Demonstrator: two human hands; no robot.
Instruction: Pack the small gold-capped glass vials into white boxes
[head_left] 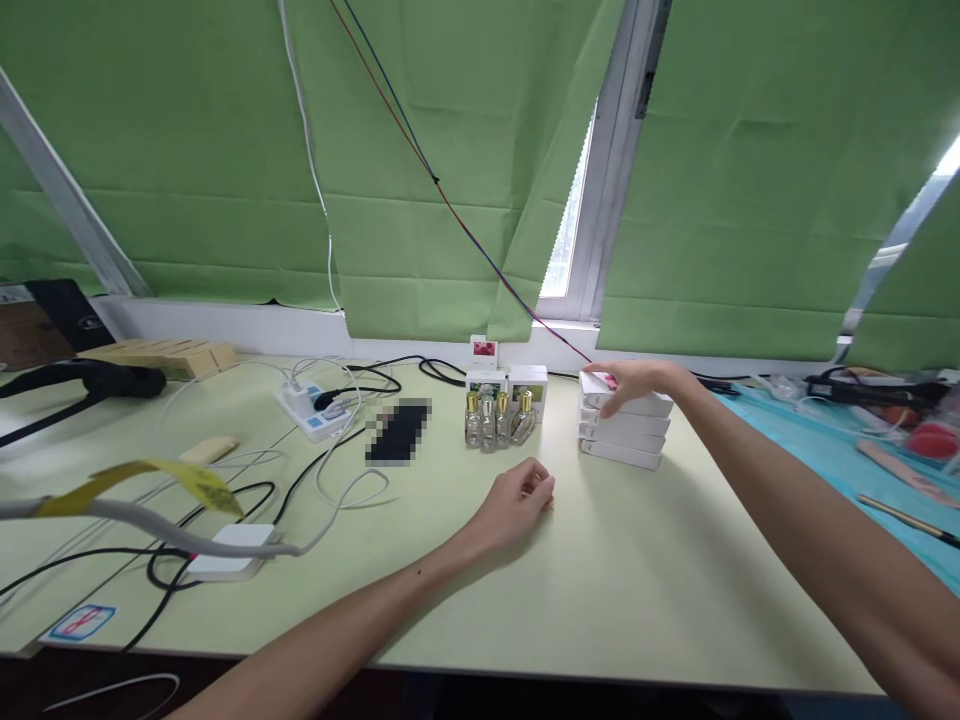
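Note:
My right hand (636,383) is on top of a stack of flat white boxes (626,432), its thumb at the front side and its fingertips at the far left edge of the top box (651,403). A bit of pink print shows under the fingers. My left hand (516,503) rests on the table with curled fingers and nothing visible in them. Just behind it stand several small clear glass bottles (488,425) with gold or silvery caps. Upright small white boxes (529,378) with green pictures are behind the bottles.
A white power strip (315,412) with plugs and tangled cables lies left of a blurred dark flat object (400,433). Nearer is a white square device (234,553). A grey cable with a yellow tag (150,487) crosses the left front. Blue sheeting (810,450) covers the right side.

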